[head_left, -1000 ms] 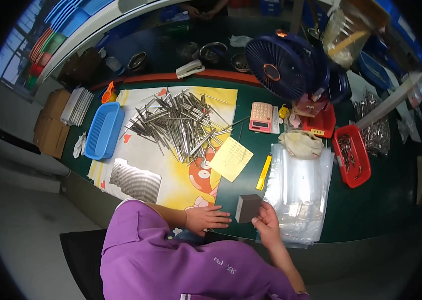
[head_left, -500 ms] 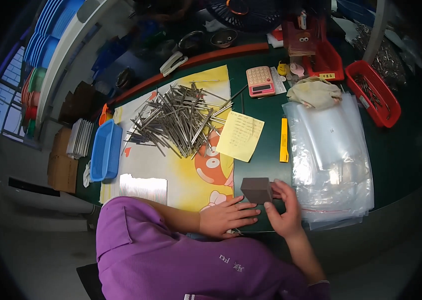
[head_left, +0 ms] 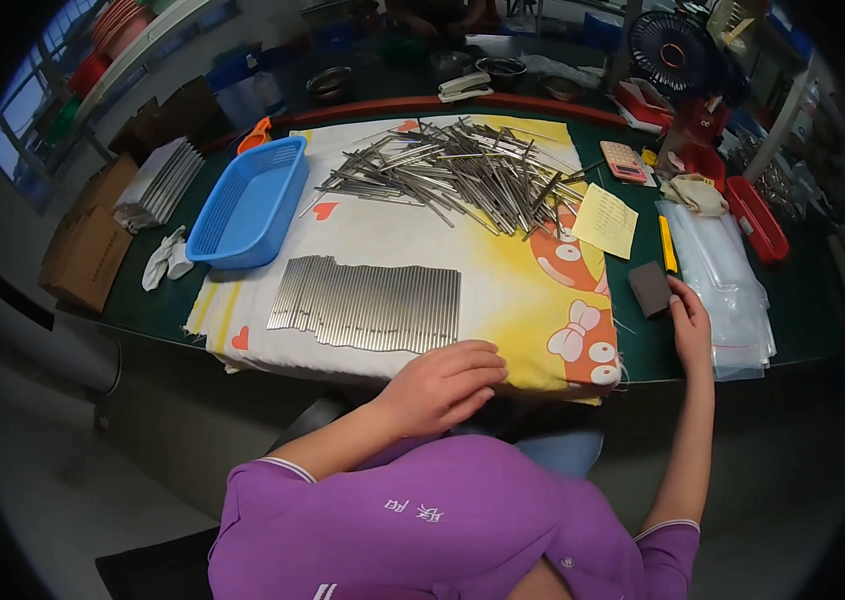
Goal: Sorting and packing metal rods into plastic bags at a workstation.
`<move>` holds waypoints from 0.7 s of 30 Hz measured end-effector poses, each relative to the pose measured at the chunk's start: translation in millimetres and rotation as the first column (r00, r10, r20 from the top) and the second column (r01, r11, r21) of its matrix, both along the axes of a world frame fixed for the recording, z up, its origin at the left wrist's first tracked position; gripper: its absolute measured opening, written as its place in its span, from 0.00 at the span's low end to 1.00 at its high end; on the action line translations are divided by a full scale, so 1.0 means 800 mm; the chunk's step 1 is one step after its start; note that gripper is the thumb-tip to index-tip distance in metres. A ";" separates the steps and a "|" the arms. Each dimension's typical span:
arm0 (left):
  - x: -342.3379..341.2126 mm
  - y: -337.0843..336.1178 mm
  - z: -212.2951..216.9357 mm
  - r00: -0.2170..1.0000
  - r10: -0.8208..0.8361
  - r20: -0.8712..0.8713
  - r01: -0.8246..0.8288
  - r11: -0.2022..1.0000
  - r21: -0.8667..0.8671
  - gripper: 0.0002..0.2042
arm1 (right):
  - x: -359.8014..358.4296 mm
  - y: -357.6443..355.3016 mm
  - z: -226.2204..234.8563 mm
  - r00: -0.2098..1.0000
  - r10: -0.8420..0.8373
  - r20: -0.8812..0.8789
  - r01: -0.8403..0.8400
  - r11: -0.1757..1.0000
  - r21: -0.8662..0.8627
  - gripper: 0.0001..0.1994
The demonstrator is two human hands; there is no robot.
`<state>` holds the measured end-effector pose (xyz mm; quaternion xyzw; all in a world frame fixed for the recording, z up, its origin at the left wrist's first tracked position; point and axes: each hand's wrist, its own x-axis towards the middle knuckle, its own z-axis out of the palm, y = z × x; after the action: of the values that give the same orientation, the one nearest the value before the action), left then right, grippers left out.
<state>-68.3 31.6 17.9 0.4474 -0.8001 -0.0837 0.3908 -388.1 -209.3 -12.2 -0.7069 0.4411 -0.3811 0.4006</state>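
The left hand (head_left: 448, 383) lies palm down at the near edge of the table (head_left: 643, 350), on the cloth (head_left: 343, 240). Its fingers are slightly bent and close together, with nothing seen in its grasp; the fingertips are just beside the near right corner of the row (head_left: 368, 305). The right hand (head_left: 691, 325) is near the table's near edge, farther right, with fingertips at the right side of the grey block (head_left: 651, 290); whether they pinch it or only touch it, I cannot tell.

The row is made of metal rods laid side by side toward the cloth's near edge, its ends uneven. The heap (head_left: 473, 180), toward the cloth's far edge, holds rods crossed at many angles. It looks the larger lot, so the ranging appears only part done, with more rods loose than lined up.

Right of the block, the clear bags (head_left: 723, 290) lie flat by the near right part of the table; no contents can be made out. Beyond the block are the yellow cutter (head_left: 667, 245) and the note (head_left: 606, 220), which overlaps the cloth's right edge.

The blue tray (head_left: 205, 235) stands at the cloth's left edge, its bare blue bottom showing. The red tray (head_left: 774, 247) sits beyond the bags; its contents are too small to tell. Past the table's far red rail (head_left: 383, 107), metal bowls (head_left: 329, 85) stand in shadow, their insides unclear.
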 end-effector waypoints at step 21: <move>0.119 0.025 -0.009 0.962 0.230 0.146 -0.250 0.959 0.132 0.24 | 0.255 0.108 0.083 0.852 0.380 -0.361 -0.475 0.850 -0.227 0.24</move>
<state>27.1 51.4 11.0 0.5738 -0.7548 -0.0663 0.3110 -184.4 -123.1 54.4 -0.8913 0.2615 -0.2324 0.2885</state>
